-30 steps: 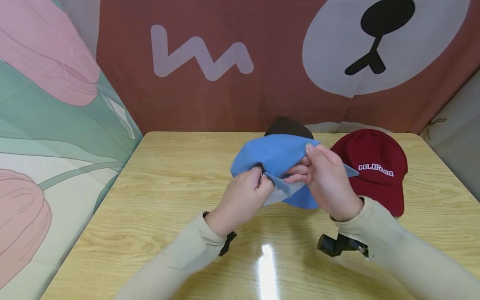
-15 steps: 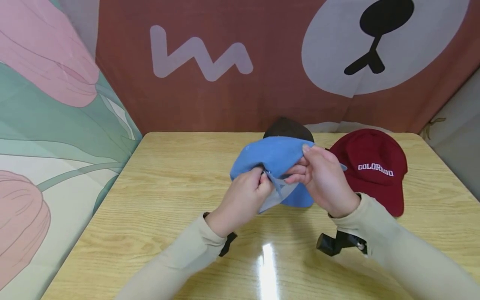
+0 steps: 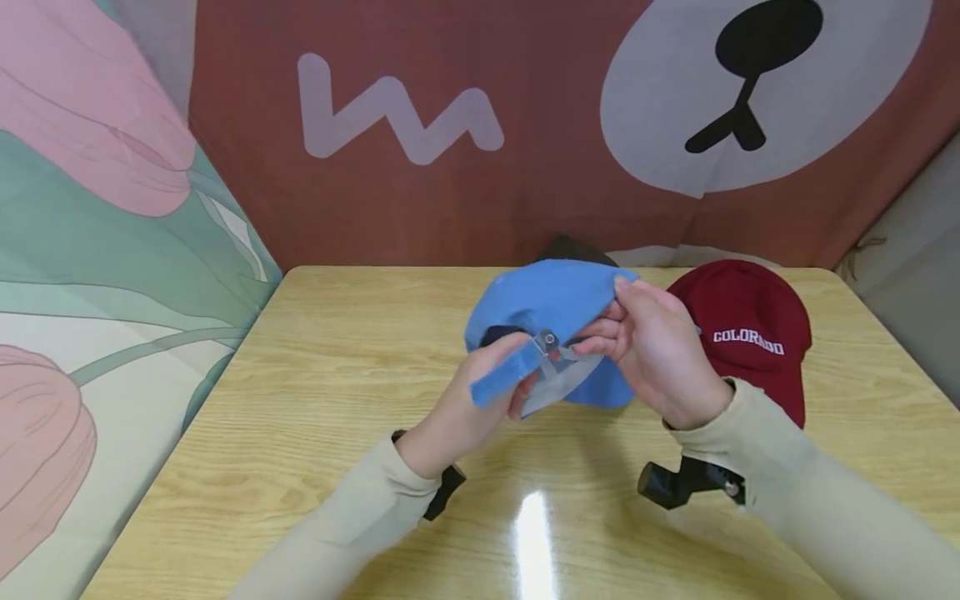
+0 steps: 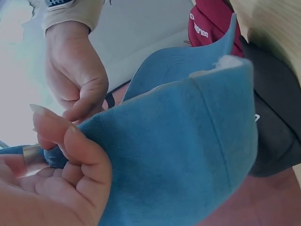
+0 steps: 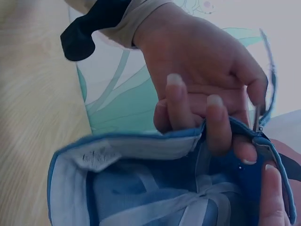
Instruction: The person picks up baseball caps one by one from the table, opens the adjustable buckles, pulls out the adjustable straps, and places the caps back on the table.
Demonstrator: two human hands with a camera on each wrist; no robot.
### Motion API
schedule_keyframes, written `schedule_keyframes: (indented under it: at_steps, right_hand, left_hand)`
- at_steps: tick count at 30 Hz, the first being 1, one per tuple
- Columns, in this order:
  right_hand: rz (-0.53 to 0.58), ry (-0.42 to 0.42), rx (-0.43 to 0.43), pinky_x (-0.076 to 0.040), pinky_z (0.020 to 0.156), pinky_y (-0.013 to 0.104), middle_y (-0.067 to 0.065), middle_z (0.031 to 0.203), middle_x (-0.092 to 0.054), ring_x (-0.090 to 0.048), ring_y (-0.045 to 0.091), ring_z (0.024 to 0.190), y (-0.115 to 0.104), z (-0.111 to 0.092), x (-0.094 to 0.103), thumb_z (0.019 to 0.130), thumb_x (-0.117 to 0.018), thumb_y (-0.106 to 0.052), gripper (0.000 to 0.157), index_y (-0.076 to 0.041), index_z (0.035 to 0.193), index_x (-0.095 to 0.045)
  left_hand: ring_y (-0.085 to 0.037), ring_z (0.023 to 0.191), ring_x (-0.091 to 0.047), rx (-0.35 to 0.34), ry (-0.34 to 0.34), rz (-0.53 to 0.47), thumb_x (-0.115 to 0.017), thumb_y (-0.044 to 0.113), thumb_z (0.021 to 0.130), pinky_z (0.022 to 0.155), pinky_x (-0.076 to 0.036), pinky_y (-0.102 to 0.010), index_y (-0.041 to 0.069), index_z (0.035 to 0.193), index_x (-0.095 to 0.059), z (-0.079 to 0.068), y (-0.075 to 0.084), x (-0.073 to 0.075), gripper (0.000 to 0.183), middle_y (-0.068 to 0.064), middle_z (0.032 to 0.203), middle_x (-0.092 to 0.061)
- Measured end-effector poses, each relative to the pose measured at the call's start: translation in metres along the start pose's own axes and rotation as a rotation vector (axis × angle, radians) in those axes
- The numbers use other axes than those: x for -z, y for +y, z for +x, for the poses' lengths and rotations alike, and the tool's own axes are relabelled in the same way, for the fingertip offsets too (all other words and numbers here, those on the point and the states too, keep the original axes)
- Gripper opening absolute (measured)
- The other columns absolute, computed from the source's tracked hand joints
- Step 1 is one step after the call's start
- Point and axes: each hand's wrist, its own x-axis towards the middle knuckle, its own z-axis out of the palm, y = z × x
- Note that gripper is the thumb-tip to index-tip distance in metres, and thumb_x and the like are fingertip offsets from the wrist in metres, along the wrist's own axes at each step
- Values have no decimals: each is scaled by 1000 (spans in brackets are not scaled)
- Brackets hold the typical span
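A light blue baseball cap (image 3: 540, 296) is held above the table in both hands, its inner side showing in the right wrist view. At its back opening, my left hand (image 3: 457, 417) pinches near the metal buckle (image 3: 550, 340). The loose strap end (image 3: 506, 375) sticks out from that buckle, across the left hand. My right hand (image 3: 663, 354) grips the cap's edge, its thumb on the outside, other fingers partly tucked underneath. In the right wrist view the left hand's fingers (image 5: 218, 125) reach over the sweatband, close to the strap; a white label (image 5: 99, 155) lies inside.
On the right of the wooden table (image 3: 360, 350) sits a dark red cap (image 3: 742, 325) lettered COLORADO. Behind the held cap a dark cap (image 3: 577, 248) is partly hidden. A printed cloth (image 3: 420, 208) hangs along the table's back edge.
The blue strap end, hidden before, now shows out of the buckle over my left hand. That hand has turned and shifted slightly down-left; the right hand keeps hold of the cap's edge.
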Motion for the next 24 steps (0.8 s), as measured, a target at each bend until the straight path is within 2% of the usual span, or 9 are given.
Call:
schedule_keyframes:
  at_steps: [4,9,16,19,22,24]
  right_hand:
    - [-18,-5,3,-57,70,29,8,90,-72,-72,18,74,1,-1,2,106,-40,-20,27,4,112,-51]
    - [-72,-29,-26,-57,71,31,8,91,-72,-72,19,75,1,-1,3,106,-39,-23,31,6,116,-46]
    - [-83,-77,-57,-57,71,31,11,90,-72,-72,20,75,1,0,7,107,-37,-22,32,8,112,-48]
    - [-76,-90,-44,-57,70,30,11,88,-72,-72,19,74,2,0,8,106,-40,-21,30,6,109,-54]
    - [-84,-98,-34,-57,69,30,10,87,-72,-72,18,72,2,1,9,105,-43,-19,29,2,103,-62]
    - [-113,-103,-40,-57,68,30,10,86,-72,-71,17,71,1,2,10,105,-44,-19,29,0,100,-65]
  left_hand:
    - [-11,53,-43,64,-4,-101,-33,11,103,51,-42,-25,-6,85,-49,-1,0,1,30,-4,69,-44]
    - [-11,50,-42,91,2,-165,-34,14,104,49,-40,-23,-3,78,-43,-1,-1,3,31,-3,67,-42]
    - [-13,48,-43,195,48,-284,-36,27,106,49,-39,-24,-11,97,-57,1,-1,8,44,-2,61,-42]
    - [-12,46,-43,248,89,-319,-39,29,106,47,-38,-23,-9,90,-59,2,-1,10,46,-1,58,-44]
    - [-10,42,-42,276,149,-373,-43,27,105,45,-38,-23,0,72,-55,5,0,11,44,0,54,-45]
    - [-9,39,-39,284,196,-419,-45,24,104,42,-36,-22,5,66,-51,6,1,12,43,1,51,-45]
